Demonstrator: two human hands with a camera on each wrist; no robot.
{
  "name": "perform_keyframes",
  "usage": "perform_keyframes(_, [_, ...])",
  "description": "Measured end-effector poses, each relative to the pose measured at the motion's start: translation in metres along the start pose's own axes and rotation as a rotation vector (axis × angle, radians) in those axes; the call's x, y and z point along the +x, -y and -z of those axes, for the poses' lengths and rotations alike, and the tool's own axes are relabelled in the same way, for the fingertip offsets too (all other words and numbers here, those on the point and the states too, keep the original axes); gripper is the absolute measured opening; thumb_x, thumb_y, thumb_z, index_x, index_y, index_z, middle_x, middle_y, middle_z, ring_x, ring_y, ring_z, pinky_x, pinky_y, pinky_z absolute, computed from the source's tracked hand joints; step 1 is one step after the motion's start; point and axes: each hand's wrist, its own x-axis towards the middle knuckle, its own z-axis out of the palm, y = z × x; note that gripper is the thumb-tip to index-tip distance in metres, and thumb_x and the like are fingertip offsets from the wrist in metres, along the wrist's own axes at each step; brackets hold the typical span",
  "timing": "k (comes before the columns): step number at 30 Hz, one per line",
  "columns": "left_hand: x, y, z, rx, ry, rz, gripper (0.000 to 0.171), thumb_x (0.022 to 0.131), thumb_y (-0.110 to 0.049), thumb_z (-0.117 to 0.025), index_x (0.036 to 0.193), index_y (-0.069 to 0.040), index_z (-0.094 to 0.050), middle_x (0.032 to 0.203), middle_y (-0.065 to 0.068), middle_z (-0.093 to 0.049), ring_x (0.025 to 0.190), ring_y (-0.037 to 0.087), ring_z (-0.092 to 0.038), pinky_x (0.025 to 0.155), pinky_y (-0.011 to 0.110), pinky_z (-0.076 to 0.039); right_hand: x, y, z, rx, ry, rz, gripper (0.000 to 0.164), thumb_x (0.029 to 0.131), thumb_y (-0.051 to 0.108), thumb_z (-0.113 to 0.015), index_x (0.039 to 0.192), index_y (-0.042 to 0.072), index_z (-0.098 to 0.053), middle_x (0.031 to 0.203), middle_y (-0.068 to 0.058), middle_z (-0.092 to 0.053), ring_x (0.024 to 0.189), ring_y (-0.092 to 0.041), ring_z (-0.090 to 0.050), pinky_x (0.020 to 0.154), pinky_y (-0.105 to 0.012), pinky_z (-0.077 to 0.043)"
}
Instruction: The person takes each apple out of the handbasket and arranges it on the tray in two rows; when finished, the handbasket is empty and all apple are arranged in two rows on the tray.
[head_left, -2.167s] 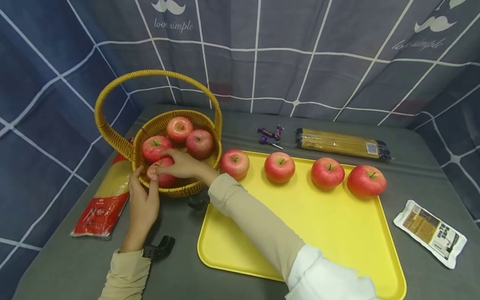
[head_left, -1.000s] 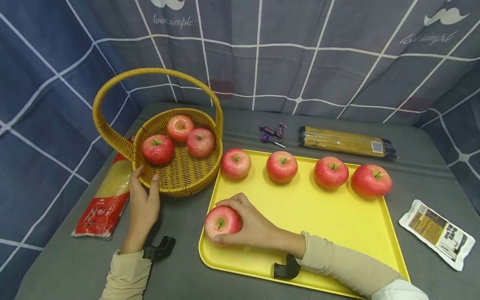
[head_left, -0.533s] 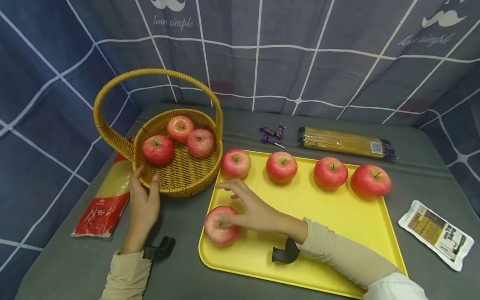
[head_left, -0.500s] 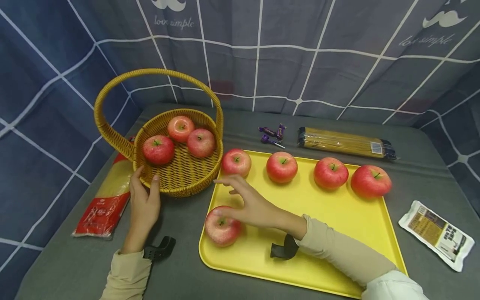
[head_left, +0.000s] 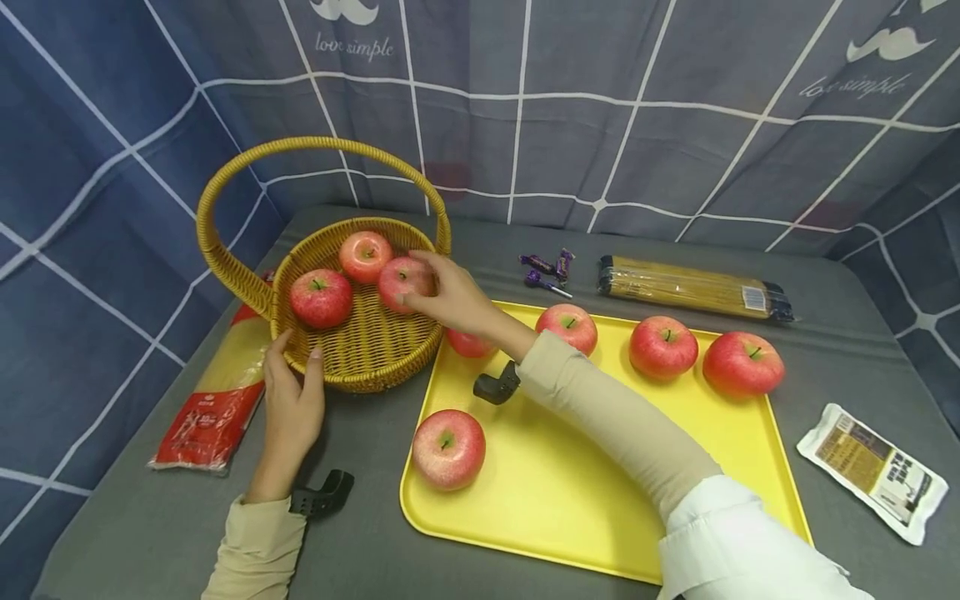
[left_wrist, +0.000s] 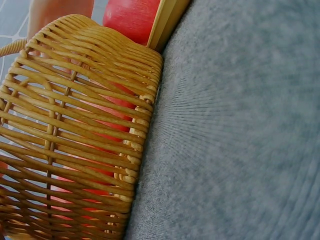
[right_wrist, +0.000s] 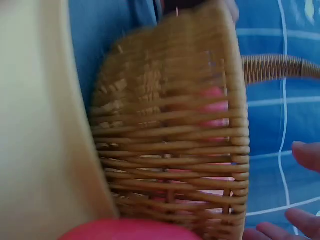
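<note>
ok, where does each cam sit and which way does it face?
Head: on the head, facing forward and down at the basket and yellow tray; left hand, right hand and sleeves show.
Left wrist: on that wrist, facing the basket's side; likely the right hand at top left.
Right wrist: on that wrist, facing the basket's side; fingertips at the right edge.
Shared: the basket's woven wall fills much of both wrist views.

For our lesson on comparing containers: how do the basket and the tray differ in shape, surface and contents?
Shape: the basket is deep and rounded with a tall arched handle, while the tray is shallow and rectangular, with no handle showing. Surface: the basket is woven and golden; the tray is smooth and bright yellow. Contents: the basket holds three apples, the tray five. Both hold reddish apples and rest on the grey table.
</note>
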Motion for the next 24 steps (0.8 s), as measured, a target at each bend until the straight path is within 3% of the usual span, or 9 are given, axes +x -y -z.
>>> perform_keyframes(4, [0.0, 0.0, 0.002, 0.004, 0.003, 0.001, 0.056, 0.094, -0.034, -0.042, 0.139, -0.007, -0.023, 0.143, 0.021, -0.025, 0.135, 0.034, -0.02, 0.107, 0.053, -0.017, 0.025, 0.002, -0.01, 0.092, -0.072, 0.011, 0.065, 0.079, 0.029, -0.067, 0.135, 0.009, -0.04, 0.136, -0.005, -0.046, 0.123, -0.018, -0.045, 0.102, -0.029, -0.036])
perform_keyframes(10, [-0.001, 0.0, 0.003, 0.004, 0.009, -0.005, 0.055, 0.094, -0.033, -0.042, 0.139, -0.006, -0.023, 0.143, 0.021, -0.025, 0.135, 0.034, -0.02, 0.107, 0.054, -0.017, 0.047, -0.001, -0.019, 0.1, -0.038, -0.052, 0.074, 0.077, 0.033, -0.069, 0.138, 0.012, -0.033, 0.142, -0.004, -0.038, 0.115, -0.02, -0.053, 0.101, -0.028, -0.037])
perform_keyframes(12, [-0.001, 0.001, 0.003, 0.005, 0.009, -0.006, 0.055, 0.094, -0.033, -0.043, 0.139, -0.006, -0.023, 0.143, 0.021, -0.025, 0.135, 0.034, -0.02, 0.108, 0.053, -0.016, 0.05, -0.002, -0.021, 0.047, -0.013, -0.065, 0.078, 0.077, 0.034, -0.069, 0.14, 0.012, -0.03, 0.143, -0.005, -0.035, 0.121, -0.02, -0.048, 0.103, -0.03, -0.035])
perform_keyframes(17, [-0.001, 0.0, 0.003, 0.003, 0.016, -0.007, 0.056, 0.094, -0.033, -0.042, 0.139, -0.007, -0.023, 0.143, 0.021, -0.025, 0.135, 0.034, -0.02, 0.108, 0.054, -0.016, 0.051, -0.004, -0.024, -0.202, 0.091, -0.046, 0.091, 0.074, 0.032, -0.073, 0.143, 0.007, -0.021, 0.144, -0.011, -0.033, 0.134, -0.023, -0.03, 0.108, -0.032, -0.029])
perform_keyframes(20, [0.0, 0.0, 0.002, 0.002, 0.021, 0.001, 0.056, 0.094, -0.034, -0.042, 0.139, -0.007, -0.022, 0.143, 0.021, -0.025, 0.135, 0.034, -0.02, 0.108, 0.054, -0.016, 0.047, -0.003, -0.026, -0.339, 0.135, -0.018, 0.093, 0.072, 0.027, -0.075, 0.143, 0.005, -0.02, 0.14, -0.016, -0.036, 0.129, -0.027, -0.036, 0.105, -0.033, -0.033])
perform_keyframes(24, [0.001, 0.0, 0.001, 0.0, 0.016, 0.006, 0.056, 0.094, -0.034, -0.042, 0.139, -0.007, -0.023, 0.143, 0.02, -0.026, 0.135, 0.033, -0.02, 0.108, 0.053, -0.017, 0.042, -0.003, -0.03, -0.478, 0.117, 0.042, 0.089, 0.071, 0.026, -0.074, 0.142, 0.011, -0.024, 0.129, -0.016, -0.041, 0.112, -0.027, -0.05, 0.094, -0.033, -0.043])
